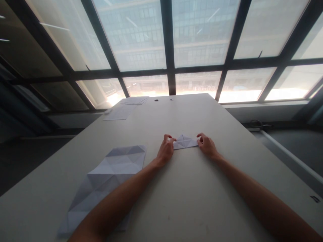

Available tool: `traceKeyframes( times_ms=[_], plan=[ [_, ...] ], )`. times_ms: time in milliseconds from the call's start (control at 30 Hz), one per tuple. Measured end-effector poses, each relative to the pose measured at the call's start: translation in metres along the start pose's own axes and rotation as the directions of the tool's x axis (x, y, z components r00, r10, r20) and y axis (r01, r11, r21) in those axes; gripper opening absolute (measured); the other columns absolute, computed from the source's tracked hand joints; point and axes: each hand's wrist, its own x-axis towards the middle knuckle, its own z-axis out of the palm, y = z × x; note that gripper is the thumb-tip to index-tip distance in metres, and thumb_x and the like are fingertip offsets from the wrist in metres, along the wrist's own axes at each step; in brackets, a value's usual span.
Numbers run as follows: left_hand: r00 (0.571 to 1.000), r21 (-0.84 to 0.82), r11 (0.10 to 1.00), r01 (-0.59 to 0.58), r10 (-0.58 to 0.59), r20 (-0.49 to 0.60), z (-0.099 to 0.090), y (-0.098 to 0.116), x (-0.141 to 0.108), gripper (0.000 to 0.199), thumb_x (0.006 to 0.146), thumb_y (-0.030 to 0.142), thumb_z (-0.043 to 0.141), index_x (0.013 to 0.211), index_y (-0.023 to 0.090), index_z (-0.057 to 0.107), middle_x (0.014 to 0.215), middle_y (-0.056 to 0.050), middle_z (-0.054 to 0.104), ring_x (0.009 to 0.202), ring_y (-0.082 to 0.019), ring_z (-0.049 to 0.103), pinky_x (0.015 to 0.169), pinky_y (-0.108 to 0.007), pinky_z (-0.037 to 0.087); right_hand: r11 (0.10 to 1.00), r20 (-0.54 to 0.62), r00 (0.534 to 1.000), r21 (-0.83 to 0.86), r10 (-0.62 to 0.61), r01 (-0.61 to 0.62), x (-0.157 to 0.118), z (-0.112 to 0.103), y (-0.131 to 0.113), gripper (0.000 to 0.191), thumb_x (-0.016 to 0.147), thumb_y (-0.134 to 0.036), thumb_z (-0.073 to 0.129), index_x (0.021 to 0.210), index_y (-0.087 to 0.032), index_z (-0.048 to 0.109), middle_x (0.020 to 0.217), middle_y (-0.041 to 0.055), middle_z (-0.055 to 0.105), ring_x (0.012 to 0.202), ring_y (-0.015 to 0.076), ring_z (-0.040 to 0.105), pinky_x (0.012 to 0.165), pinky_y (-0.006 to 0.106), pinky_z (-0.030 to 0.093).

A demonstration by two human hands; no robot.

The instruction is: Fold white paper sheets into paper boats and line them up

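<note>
A small folded piece of white paper (185, 143) lies on the white table, with a pointed peak at its upper middle and crease lines across it. My left hand (166, 148) pinches its left end between thumb and fingers. At the right end, my right hand (206, 144) grips the paper in the same way, fingers curled. Left of my left forearm rests a larger creased sheet of paper (118, 164), marked with triangular fold lines; the forearm hides part of it.
Several flat white sheets (121, 111) lie at the table's far left corner, beside a small white object (108, 111). Two dark round holes sit near the far edge of the table (186, 111). Tall framed windows (199, 37) stand beyond it.
</note>
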Motion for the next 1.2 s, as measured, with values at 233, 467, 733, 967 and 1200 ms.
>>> traceKeyframes(
  times_ms=[233, 467, 733, 967, 1200],
  plan=[
    [0.993, 0.109, 0.994, 0.012, -0.024, 0.117, -0.012, 0.010, 0.001, 0.028, 0.089, 0.008, 0.052, 0.108, 0.021, 0.069, 0.110, -0.007, 0.058, 0.087, -0.018, 0.063, 0.085, -0.030, 0.050, 0.945, 0.005, 1.000, -0.327, -0.010, 0.011, 0.000, -0.012, -0.004, 0.013, 0.087, -0.027, 0.060, 0.082, -0.020, 0.070, 0.085, 0.0092, 0.067, 0.088, 0.0245, 0.059, 0.079, 0.033, 0.041],
    [0.976, 0.091, 0.993, -0.069, 0.049, 0.212, -0.014, 0.014, 0.002, 0.031, 0.087, 0.009, 0.052, 0.109, 0.021, 0.070, 0.100, -0.007, 0.066, 0.082, -0.019, 0.066, 0.082, -0.029, 0.051, 0.884, 0.102, 0.990, -0.447, -0.098, 0.134, -0.017, -0.008, -0.032, 0.023, 0.092, -0.019, 0.051, 0.084, -0.018, 0.072, 0.095, 0.0145, 0.065, 0.094, 0.0270, 0.056, 0.082, 0.036, 0.040],
    [0.846, -0.007, 0.914, -0.406, 0.379, 0.375, -0.014, 0.023, -0.002, 0.070, 0.079, 0.000, 0.048, 0.142, 0.030, 0.047, 0.148, -0.004, 0.046, 0.141, -0.022, 0.035, 0.120, -0.044, 0.020, 0.903, 0.250, 0.950, -0.335, -0.188, 0.267, -0.028, 0.002, -0.050, 0.029, 0.097, -0.022, 0.044, 0.113, -0.017, 0.067, 0.120, 0.0134, 0.065, 0.111, 0.0254, 0.055, 0.096, 0.035, 0.041],
    [0.832, 0.024, 0.935, -0.353, 0.302, 0.465, -0.006, 0.018, -0.006, 0.063, 0.096, 0.030, 0.045, 0.155, 0.020, 0.024, 0.159, -0.010, 0.028, 0.149, -0.026, 0.017, 0.120, -0.045, 0.012, 0.918, 0.410, 0.874, -0.174, -0.261, 0.356, -0.028, 0.013, -0.040, 0.050, 0.103, -0.034, 0.029, 0.148, -0.016, 0.041, 0.154, 0.0106, 0.039, 0.143, 0.0242, 0.031, 0.118, 0.045, 0.020],
    [0.782, 0.176, 0.897, -0.405, 0.240, 0.575, -0.008, 0.018, -0.005, 0.060, 0.103, 0.048, 0.024, 0.156, 0.021, 0.018, 0.163, -0.007, 0.015, 0.150, -0.022, 0.009, 0.121, -0.041, 0.007, 0.917, 0.433, 0.898, -0.322, -0.077, 0.234, -0.020, 0.008, -0.034, 0.062, 0.102, -0.049, 0.017, 0.153, -0.015, 0.029, 0.159, 0.0109, 0.025, 0.148, 0.0245, 0.017, 0.118, 0.052, 0.012]
  ],
)
